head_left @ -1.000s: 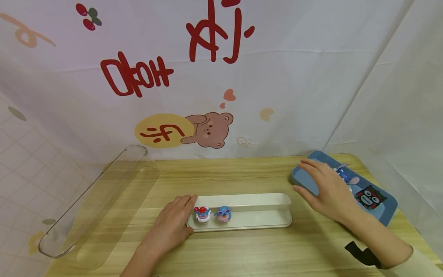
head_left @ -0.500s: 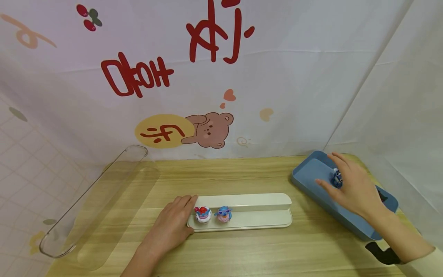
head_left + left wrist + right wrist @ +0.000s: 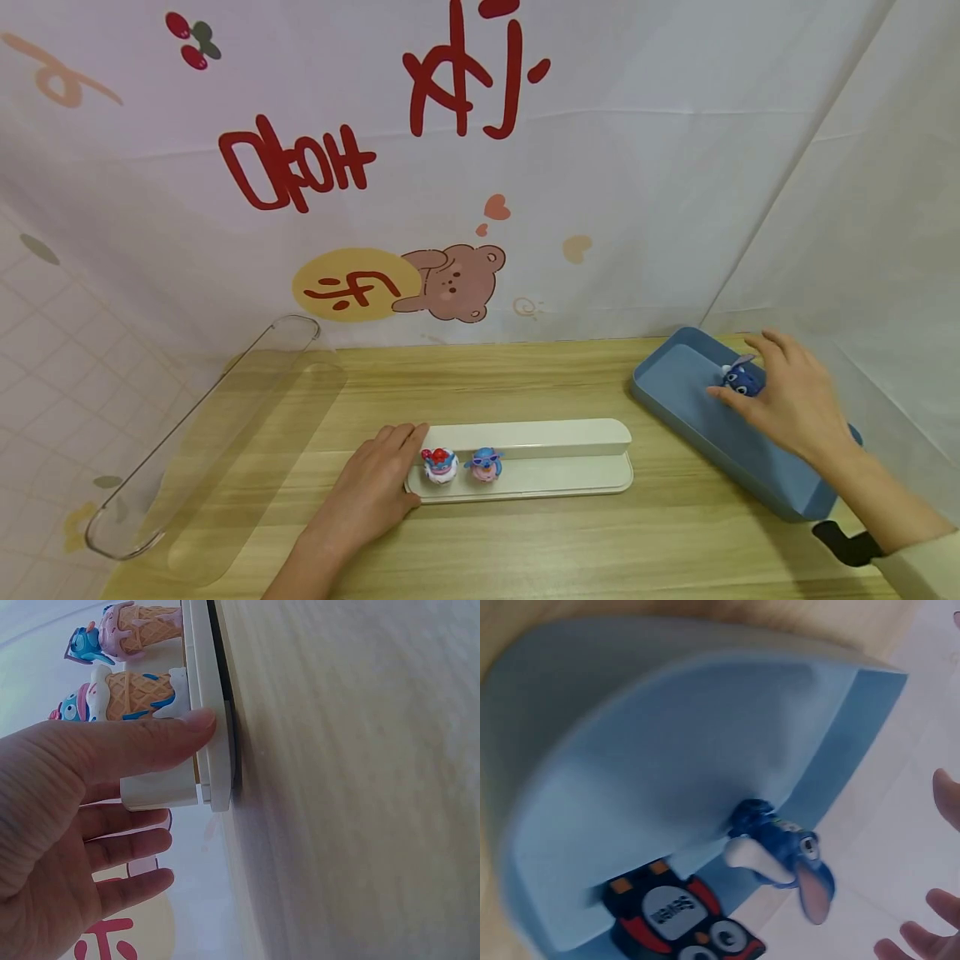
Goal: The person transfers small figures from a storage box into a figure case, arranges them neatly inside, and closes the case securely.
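Clear lid (image 3: 202, 442): lay far left on the table (image 3: 525, 542), long axis running from near-left to far-right, untouched.
Left hand (image 3: 371, 487): rested flat on the table at the left end of the white tray (image 3: 570, 475); fingers straight and together, thumb tip pressed on the tray's end wall in the left wrist view (image 3: 199, 720); gripped nothing.
White tray: lay across the middle of the table, long axis left to right, well apart from the blue tray.
Cone toys: two stood side by side at the tray's left end, one with a red top (image 3: 439, 464) just beside the left fingers, one with blue (image 3: 484, 463) to its right; seen as ice-cream cone figures at the left wrist (image 3: 127, 694).
Blue tray (image 3: 675, 392): sat at the far right, long axis from far-left to near-right.
Blue figure (image 3: 742, 379): lay inside the blue tray near its far end, ear pointing away from the wall in the right wrist view (image 3: 780, 851).
Owl card (image 3: 675, 915): lay in the same tray, nearer than the figure; hidden under the hand in the head view.
Right hand (image 3: 791, 396): hovered over the blue tray, fingers spread and lightly bent; figure lay just left of the fingertips, at or close to them; contact impossible to tell, no clamp seen.
Nearer hand: right, by far; left well apart from the figure.
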{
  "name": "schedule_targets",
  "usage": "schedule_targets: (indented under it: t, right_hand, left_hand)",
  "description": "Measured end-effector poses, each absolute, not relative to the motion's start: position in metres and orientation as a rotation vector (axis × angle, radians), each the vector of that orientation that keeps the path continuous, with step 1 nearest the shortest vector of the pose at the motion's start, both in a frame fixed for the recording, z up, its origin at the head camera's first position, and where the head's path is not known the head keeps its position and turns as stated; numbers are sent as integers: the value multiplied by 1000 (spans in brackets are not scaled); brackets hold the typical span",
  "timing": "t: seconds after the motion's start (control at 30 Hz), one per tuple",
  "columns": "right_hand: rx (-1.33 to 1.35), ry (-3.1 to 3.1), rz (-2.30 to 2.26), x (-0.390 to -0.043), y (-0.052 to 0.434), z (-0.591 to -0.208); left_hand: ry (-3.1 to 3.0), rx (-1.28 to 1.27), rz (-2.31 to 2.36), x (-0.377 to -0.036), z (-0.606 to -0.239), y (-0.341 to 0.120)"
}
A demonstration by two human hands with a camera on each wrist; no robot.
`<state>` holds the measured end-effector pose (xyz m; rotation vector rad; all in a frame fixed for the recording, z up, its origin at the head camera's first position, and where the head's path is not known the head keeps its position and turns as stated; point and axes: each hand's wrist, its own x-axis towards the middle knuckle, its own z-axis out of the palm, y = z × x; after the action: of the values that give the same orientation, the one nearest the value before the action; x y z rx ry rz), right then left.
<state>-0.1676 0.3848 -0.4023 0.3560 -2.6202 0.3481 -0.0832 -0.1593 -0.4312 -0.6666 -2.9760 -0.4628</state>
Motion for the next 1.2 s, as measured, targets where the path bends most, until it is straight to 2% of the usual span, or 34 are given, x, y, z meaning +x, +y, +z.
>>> schedule_targets:
  t: [0.73,1.2]
  right_hand:
    - [216,-2927,201,-175,413,-424]
    - [247,-2943,154,-181,415,-427]
  left_hand:
    - [-2960,-677,-443,-84,-432,-160]
    - [-2953,-684,-438,-83,-432,-159]
